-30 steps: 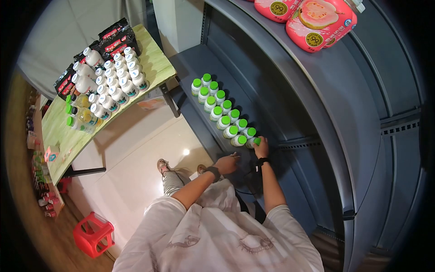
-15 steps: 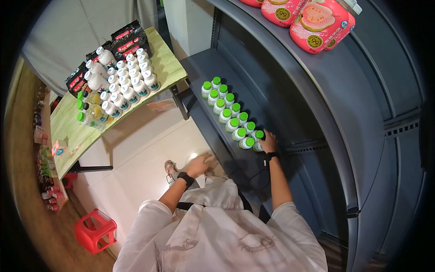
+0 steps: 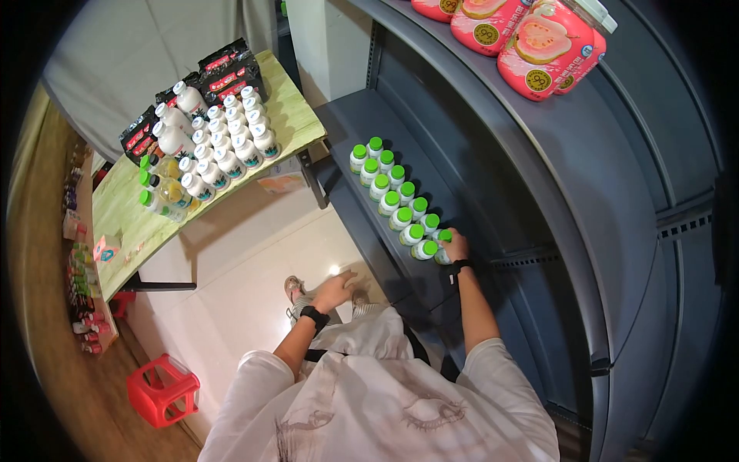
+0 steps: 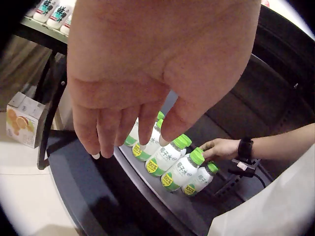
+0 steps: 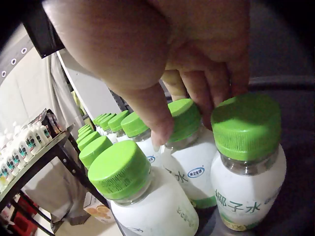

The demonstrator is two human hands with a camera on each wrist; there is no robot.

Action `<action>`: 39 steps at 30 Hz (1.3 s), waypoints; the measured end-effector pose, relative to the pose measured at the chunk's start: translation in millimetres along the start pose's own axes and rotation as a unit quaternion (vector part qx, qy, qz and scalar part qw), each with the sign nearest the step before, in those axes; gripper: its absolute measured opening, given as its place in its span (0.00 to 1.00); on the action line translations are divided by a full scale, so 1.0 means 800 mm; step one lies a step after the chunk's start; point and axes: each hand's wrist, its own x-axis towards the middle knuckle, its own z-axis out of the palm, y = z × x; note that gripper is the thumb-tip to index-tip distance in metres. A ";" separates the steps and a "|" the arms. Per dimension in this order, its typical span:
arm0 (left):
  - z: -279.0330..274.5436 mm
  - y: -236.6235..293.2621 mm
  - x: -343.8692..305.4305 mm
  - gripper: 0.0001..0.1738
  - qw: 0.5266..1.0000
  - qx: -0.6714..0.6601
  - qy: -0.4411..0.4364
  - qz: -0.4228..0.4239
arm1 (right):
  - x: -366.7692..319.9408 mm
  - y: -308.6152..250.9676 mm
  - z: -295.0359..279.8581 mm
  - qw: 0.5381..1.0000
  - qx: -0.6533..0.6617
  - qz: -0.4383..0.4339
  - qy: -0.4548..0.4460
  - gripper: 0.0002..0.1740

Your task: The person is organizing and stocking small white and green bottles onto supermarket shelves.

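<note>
My right hand (image 3: 456, 246) is at the near end of a double row of small white bottles (image 3: 391, 202) with green caps, standing on the low grey shelf. In the right wrist view, its thumb and fingers pinch a bottle (image 5: 185, 120) by the green cap, with bottles close on both sides. Part of that cap is hidden behind the thumb. My left hand (image 3: 333, 292) hangs over the floor beside the shelf edge, holding nothing. Its fingers (image 4: 109, 129) look loose and extended in the left wrist view.
A green table (image 3: 208, 208) at the left bears white bottles (image 3: 229, 162), clear bottles and black packets (image 3: 231, 69). Pink guava drink bottles (image 3: 543, 54) stand on the upper shelf (image 3: 493, 85). A red stool (image 3: 163, 390) stands on the floor; a carton (image 4: 24, 119) is under the table.
My left hand has drawn back from the shelf, to the left over the floor. The right hand stays at the end bottle, its fingers shifting slightly round the cap. The head view has shifted a little.
</note>
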 end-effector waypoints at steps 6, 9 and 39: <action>-0.002 0.011 -0.001 0.25 1.000 0.011 0.004 0.007 | -0.001 0.001 0.002 1.000 0.009 -0.007 0.001 0.25; -0.003 0.012 -0.001 0.25 1.000 0.004 -0.006 0.000 | -0.003 0.003 0.003 1.000 0.016 -0.016 0.002 0.24; 0.006 -0.009 -0.006 0.24 1.000 0.021 -0.018 -0.005 | -0.069 0.056 0.004 0.996 0.030 0.078 0.030 0.26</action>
